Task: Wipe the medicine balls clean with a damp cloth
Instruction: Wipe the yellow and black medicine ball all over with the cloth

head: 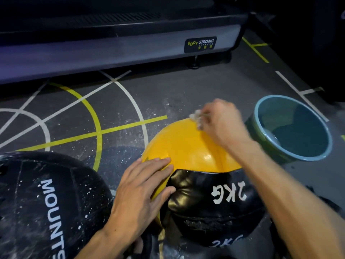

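Note:
A yellow and black medicine ball marked 2KG rests on the floor in front of me. My left hand lies flat on its near left side, fingers spread across the yellow and black seam. My right hand is closed on a small white cloth pressed against the far top of the yellow panel. A second, larger black medicine ball with white lettering and white specks sits at the lower left, untouched.
A blue bucket holding water stands on the floor to the right of the ball. A treadmill base runs across the back. The grey floor has white and yellow lines and white specks.

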`<action>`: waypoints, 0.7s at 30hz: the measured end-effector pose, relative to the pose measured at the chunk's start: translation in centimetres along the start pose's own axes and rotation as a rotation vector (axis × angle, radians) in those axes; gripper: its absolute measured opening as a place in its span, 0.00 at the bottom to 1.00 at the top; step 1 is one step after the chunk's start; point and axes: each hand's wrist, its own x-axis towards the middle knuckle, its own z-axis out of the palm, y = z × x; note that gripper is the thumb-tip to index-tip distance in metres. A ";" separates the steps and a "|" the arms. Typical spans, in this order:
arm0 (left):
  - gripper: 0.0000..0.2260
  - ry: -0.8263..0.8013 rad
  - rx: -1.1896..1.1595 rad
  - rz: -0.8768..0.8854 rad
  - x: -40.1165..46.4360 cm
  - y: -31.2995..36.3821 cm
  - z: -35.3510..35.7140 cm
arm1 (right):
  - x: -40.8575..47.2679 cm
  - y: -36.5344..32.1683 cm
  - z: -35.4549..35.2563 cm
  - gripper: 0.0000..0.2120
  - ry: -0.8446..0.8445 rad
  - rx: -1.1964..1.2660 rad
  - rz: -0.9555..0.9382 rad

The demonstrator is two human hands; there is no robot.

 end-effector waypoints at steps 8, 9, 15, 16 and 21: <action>0.22 -0.075 0.011 -0.037 0.8 -0.2 -0.8 | -2.4 7.5 -1.6 0.11 0.089 0.184 0.399; 0.22 -0.078 0.022 -0.049 0.8 -0.4 -1.0 | -2.0 6.5 -1.3 0.10 0.114 0.224 0.353; 0.26 -0.123 0.087 -0.123 1.2 -0.8 -2.2 | -2.4 6.9 -2.1 0.06 0.012 0.158 0.370; 0.26 -0.126 0.102 -0.117 1.5 -0.8 -2.3 | -3.0 8.1 -2.5 0.07 -0.016 0.157 0.422; 0.22 -0.175 0.189 -0.138 3.4 -1.3 -3.4 | -7.3 12.0 -2.6 0.04 -0.077 0.292 0.596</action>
